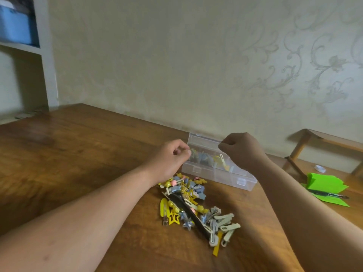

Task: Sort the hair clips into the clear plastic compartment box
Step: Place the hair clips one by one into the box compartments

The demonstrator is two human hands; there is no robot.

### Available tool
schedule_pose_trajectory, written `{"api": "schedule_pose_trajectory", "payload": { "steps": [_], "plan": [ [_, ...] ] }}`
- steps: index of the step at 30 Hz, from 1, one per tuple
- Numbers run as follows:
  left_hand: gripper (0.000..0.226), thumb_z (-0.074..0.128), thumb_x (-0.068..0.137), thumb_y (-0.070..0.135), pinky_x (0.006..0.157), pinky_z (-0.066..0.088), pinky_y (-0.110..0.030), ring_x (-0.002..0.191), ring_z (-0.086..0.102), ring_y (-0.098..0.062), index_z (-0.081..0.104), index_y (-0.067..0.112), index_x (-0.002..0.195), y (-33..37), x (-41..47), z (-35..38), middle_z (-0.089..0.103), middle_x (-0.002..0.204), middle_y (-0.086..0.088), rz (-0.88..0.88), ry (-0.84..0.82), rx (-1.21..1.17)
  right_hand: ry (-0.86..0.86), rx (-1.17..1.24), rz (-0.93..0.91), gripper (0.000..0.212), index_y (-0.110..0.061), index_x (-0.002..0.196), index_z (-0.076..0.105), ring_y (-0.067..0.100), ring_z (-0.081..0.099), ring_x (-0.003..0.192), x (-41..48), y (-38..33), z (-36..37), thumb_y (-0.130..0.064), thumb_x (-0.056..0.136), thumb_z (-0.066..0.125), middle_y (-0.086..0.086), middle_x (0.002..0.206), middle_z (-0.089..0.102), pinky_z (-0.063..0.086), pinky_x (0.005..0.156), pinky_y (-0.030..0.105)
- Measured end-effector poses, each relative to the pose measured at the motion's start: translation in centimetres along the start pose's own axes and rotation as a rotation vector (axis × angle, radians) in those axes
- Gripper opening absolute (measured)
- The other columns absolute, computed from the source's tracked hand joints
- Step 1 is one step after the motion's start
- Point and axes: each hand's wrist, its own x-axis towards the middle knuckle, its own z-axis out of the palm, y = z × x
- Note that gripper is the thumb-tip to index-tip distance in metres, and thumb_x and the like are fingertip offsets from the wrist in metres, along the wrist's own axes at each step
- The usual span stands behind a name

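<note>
The clear plastic compartment box (pixel 233 178) lies open near the table's far edge, its lid raised behind it, with a few blue and yellow clips inside. A heap of hair clips (pixel 196 207) in yellow, blue, grey, pink and black sits on the table in front of it. My left hand (pixel 170 160) hovers at the box's left end, fingers pinched together; what it pinches is hidden. My right hand (pixel 241 149) is curled over the box's middle, and a small pale clip (pixel 222 158) hangs at its fingers.
The brown wooden table (pixel 78 158) stretches left and toward me. Green paper (pixel 326 185) with a dark pen (pixel 332 194) lies at the right, beside a small white object (pixel 320 168). A wooden stand (pixel 322 142) rises behind. The wall is close behind the box.
</note>
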Motion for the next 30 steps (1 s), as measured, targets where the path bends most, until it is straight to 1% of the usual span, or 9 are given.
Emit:
{"api": "schedule_pose_trajectory", "payload": {
  "steps": [2,5,6,9,14,18,22,25,30],
  "plan": [
    [0.025,0.055,0.106,0.049,0.096,0.053,-0.037,0.111,0.063,-0.009,0.068,0.035,0.122,0.2,-0.1,-0.1,0.069,0.117,0.011,-0.010,-0.010,-0.021,0.027,0.123,-0.093,0.011,-0.024,0.091,0.079,0.009,0.070,0.079,-3.4,-1.1,-0.7,-0.026,0.097,0.069,-0.013,0.084,0.075,0.055,0.067,0.027],
    [0.023,0.055,0.106,0.049,0.096,0.052,-0.035,0.112,0.063,-0.006,0.069,0.037,0.120,0.5,-0.3,0.0,0.069,0.117,0.015,-0.016,-0.011,-0.027,-0.123,0.153,-0.247,0.010,-0.034,0.099,0.079,-0.005,0.068,0.084,-7.7,-2.2,-1.0,-0.027,0.099,0.071,-0.021,0.091,0.075,0.050,0.068,0.010],
    [0.022,0.055,0.107,0.048,0.095,0.052,-0.034,0.112,0.063,-0.006,0.069,0.037,0.120,0.6,-0.4,0.0,0.069,0.117,0.014,-0.017,-0.007,-0.019,-0.173,0.118,-0.277,0.011,-0.036,0.103,0.078,-0.007,0.066,0.086,-8.5,-2.3,-0.8,-0.028,0.099,0.071,-0.023,0.094,0.074,0.049,0.071,0.009],
    [0.023,0.056,0.108,0.043,0.089,0.049,-0.029,0.110,0.062,-0.006,0.069,0.033,0.123,0.8,-0.6,0.0,0.068,0.114,0.012,-0.013,0.006,-0.013,-0.254,0.036,-0.308,0.016,-0.038,0.114,0.075,-0.006,0.063,0.088,-9.4,-2.3,0.1,-0.032,0.100,0.068,-0.023,0.099,0.070,0.045,0.072,0.012],
    [0.024,0.056,0.108,0.039,0.084,0.045,-0.020,0.109,0.060,0.000,0.069,0.030,0.127,0.9,-0.7,0.1,0.066,0.115,0.013,-0.011,0.023,-0.034,-0.372,-0.033,-0.354,0.029,-0.039,0.127,0.072,0.002,0.062,0.091,-9.6,-2.1,1.4,-0.043,0.098,0.068,-0.019,0.111,0.066,0.055,0.081,0.026],
    [0.023,0.056,0.109,0.037,0.083,0.044,-0.020,0.110,0.059,-0.001,0.069,0.030,0.126,1.0,-0.7,0.3,0.065,0.115,0.012,0.001,0.008,-0.029,-0.363,-0.062,-0.361,0.020,-0.036,0.118,0.075,0.001,0.060,0.089,-9.2,-1.5,1.4,-0.038,0.099,0.071,-0.019,0.107,0.064,0.048,0.074,0.019],
    [0.024,0.056,0.109,0.037,0.084,0.044,-0.021,0.110,0.060,-0.004,0.069,0.030,0.127,0.9,-0.8,0.3,0.065,0.115,0.011,0.006,0.006,-0.024,-0.372,-0.057,-0.351,0.014,-0.036,0.110,0.073,0.003,0.063,0.091,-9.1,-1.1,1.4,-0.037,0.097,0.073,-0.017,0.104,0.067,0.055,0.077,0.025],
    [0.025,0.055,0.109,0.038,0.084,0.044,-0.021,0.111,0.060,-0.004,0.068,0.030,0.128,0.9,-0.8,0.2,0.065,0.115,0.011,0.008,0.002,-0.019,-0.386,-0.055,-0.336,0.020,-0.033,0.118,0.070,0.005,0.064,0.092,-9.1,-0.9,1.1,-0.035,0.099,0.069,-0.015,0.106,0.068,0.059,0.082,0.030],
    [0.025,0.055,0.109,0.039,0.087,0.045,-0.022,0.112,0.060,-0.004,0.068,0.031,0.129,0.7,-0.8,0.1,0.065,0.117,0.011,0.007,-0.001,-0.015,-0.310,0.000,-0.327,0.025,-0.028,0.124,0.073,0.001,0.063,0.093,-8.8,-0.8,0.6,-0.030,0.104,0.058,-0.017,0.110,0.068,0.053,0.078,0.018]
  ]
}}
